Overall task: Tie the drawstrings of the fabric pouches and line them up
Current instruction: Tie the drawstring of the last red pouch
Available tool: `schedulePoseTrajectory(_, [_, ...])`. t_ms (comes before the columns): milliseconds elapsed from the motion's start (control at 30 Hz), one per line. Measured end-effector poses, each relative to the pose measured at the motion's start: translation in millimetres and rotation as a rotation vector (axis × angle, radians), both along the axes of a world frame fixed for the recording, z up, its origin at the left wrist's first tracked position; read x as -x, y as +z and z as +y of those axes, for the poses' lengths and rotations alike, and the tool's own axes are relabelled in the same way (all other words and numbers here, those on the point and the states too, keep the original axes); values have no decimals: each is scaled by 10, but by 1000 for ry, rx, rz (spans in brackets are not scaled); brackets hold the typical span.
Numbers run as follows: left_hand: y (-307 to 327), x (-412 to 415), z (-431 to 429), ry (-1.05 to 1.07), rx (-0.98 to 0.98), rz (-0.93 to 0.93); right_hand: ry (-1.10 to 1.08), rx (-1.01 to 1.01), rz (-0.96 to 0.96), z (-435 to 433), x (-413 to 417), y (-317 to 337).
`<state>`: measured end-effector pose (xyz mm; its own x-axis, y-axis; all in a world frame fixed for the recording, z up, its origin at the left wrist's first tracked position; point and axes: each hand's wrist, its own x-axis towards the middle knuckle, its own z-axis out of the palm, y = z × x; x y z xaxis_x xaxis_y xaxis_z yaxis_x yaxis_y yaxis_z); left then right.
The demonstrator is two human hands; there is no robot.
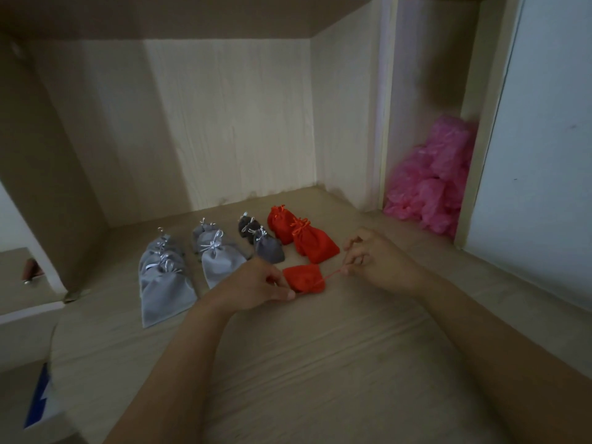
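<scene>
— Pulling the drawstring point(331, 274) tight here: the right hand point(374, 261) pinches its free end, while the left hand point(259, 283) grips the red pouch point(304, 278) at the opposite side. Hands apart, cord taut between them.

— And the pouch sits right between the hands, low over the counter point(320, 363). What makes this step go well?

— I'd say a firm anchor from the left, so the fabric gathers evenly instead of sliding along. Then hold the tension while the knot or bow is formed, or the mouth will slacken.

— Which way is it lying?

— Long axis across, from one hand toward the other, roughly in line with the cord. The cord leaves its near edge toward the right hand, so the mouth looks to be on that side, though the gather is too blurred to be sure.

— The finished ones?

— Just beyond the hands: tied red pouches point(315, 246), dark grey pouches point(269, 248) and light grey pouches point(166, 290) in rows, bows pointing away. This one likely joins the red row, turned to match.
</scene>
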<state>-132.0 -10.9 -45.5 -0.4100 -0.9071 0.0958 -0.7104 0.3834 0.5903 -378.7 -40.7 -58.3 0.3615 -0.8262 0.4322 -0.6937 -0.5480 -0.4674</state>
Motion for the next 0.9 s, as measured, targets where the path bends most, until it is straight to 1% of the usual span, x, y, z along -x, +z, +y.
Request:
schedulePoseTrajectory(33, [-2, 4, -1, -10, -12, 15, 7, -33, -43, 13, -22, 17])
schedulePoseTrajectory(67, [-8, 2, -1, -11, -15, 29, 32, -111, -123, 36, -49, 41])
schedulePoseTrajectory(100, [-16, 4, 0, -11, -15, 42, 73, -230, -243, 70, -85, 69])
schedulePoseTrajectory(167, [-27, 29, 1, -14, -57, 113, 190, -456, -545, 111, -152, 117])
schedulePoseTrajectory(200, [-22, 46, 0, -10, -106, 198, 233, -564, -712, 109, -171, 127])
schedulePoseTrajectory(233, [-6, 69, 9, -1, -174, 322, 258, -670, -870, 121, -183, 150])
schedulePoseTrajectory(267, [22, 92, 20, 10, -251, 452, 271, -753, -991, 113, -179, 164])
schedulePoseTrajectory(300, [49, 110, 33, 10, -329, 574, 275, -813, -1073, 126, -166, 201])
schedulePoseTrajectory(367, [103, 138, 78, -17, -458, 755, 288, -867, -1149, 127, -120, 249])
schedulePoseTrajectory(400, [126, 132, 97, -26, -502, 803, 297, -873, -1171, 119, -99, 256])
schedulePoseTrajectory(467, [171, 122, 136, -30, -522, 788, 305, -875, -1210, 130, -85, 269])
schedulePoseTrajectory(567, [174, 120, 172, -17, -472, 673, 314, -886, -1255, 127, -89, 270])
schedulePoseTrajectory(633, [174, 139, 183, 0, -423, 634, 313, -882, -1270, 133, -90, 276])
schedulePoseTrajectory(700, [194, 164, 186, 12, -374, 676, 314, -879, -1293, 142, -87, 282])
schedulePoseTrajectory(767, [225, 162, 184, 2, -355, 762, 317, -882, -1304, 164, -95, 295])
schedulePoseTrajectory(900, [272, 119, 186, -65, -404, 864, 302, -876, -1318, 193, -176, 306])
